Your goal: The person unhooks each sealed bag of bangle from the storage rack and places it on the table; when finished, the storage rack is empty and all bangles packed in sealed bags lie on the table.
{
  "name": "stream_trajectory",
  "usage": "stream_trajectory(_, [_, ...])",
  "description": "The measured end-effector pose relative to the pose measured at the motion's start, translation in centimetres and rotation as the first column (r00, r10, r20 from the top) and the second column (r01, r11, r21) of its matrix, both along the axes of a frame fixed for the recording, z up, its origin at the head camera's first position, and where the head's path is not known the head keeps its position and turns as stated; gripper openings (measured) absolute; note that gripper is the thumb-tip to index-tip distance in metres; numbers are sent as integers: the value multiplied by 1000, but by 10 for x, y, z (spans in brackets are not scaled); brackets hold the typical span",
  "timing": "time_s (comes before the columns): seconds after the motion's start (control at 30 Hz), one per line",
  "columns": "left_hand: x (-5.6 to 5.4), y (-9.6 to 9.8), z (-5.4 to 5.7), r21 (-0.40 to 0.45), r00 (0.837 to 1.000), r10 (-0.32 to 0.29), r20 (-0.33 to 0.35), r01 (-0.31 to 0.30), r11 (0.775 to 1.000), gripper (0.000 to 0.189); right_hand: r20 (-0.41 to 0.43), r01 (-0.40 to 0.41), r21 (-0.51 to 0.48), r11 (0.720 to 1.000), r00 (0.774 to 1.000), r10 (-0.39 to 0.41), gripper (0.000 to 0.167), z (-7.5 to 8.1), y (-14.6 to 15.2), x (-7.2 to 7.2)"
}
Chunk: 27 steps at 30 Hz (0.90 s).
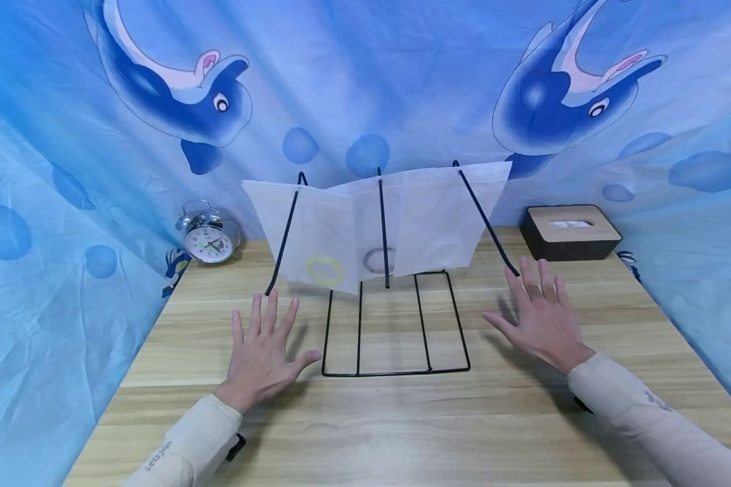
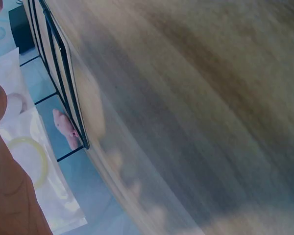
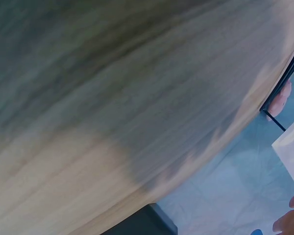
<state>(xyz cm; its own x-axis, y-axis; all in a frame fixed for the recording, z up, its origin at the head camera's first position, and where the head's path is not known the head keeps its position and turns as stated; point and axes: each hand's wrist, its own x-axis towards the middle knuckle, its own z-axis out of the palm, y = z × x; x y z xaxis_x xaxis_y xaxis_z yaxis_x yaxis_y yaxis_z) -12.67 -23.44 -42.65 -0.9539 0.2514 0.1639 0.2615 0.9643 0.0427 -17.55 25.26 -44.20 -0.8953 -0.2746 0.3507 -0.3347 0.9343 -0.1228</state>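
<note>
A black wire rack [image 1: 396, 373] stands on the table, three prongs angling forward from its upper part. Translucent white pouches hang on the prongs. The left pouch [image 1: 323, 223] shows a yellow ring [image 1: 325, 270], the middle pouch [image 1: 368, 210] a purplish ring [image 1: 378, 260], and the right pouch [image 1: 435, 216] a pale round shape. My left hand [image 1: 262, 362], fingers spread and holding nothing, has its fingertips near the left prong's tip. On the other side my right hand [image 1: 542, 321] is also spread and empty, its index fingertip overlapping the right prong's tip in the head view.
A silver twin-bell alarm clock [image 1: 210, 237] stands at the back left of the wooden table [image 1: 378, 433]. At the back right is a dark tissue box [image 1: 571, 233] with a wooden top. Behind hangs a blue curtain [image 1: 365, 81] printed with dolphins.
</note>
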Motion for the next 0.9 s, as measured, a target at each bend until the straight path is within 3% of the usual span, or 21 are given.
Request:
stream_trajectory(0.57, [2, -1, -4, 22, 1000, -7, -13, 7, 1000, 97, 22, -2, 3, 1000, 1000, 2, 97, 7, -12, -1])
stream_trajectory(0.73, [2, 8, -3, 108, 998, -4, 68, -3, 994, 95, 44, -5, 2, 1000, 999, 5, 96, 9, -17, 0])
stream_trajectory(0.9, [-7, 21, 0, 199, 981, 28, 193, -67, 978, 86, 79, -31, -19, 999, 996, 33, 92, 15, -22, -3])
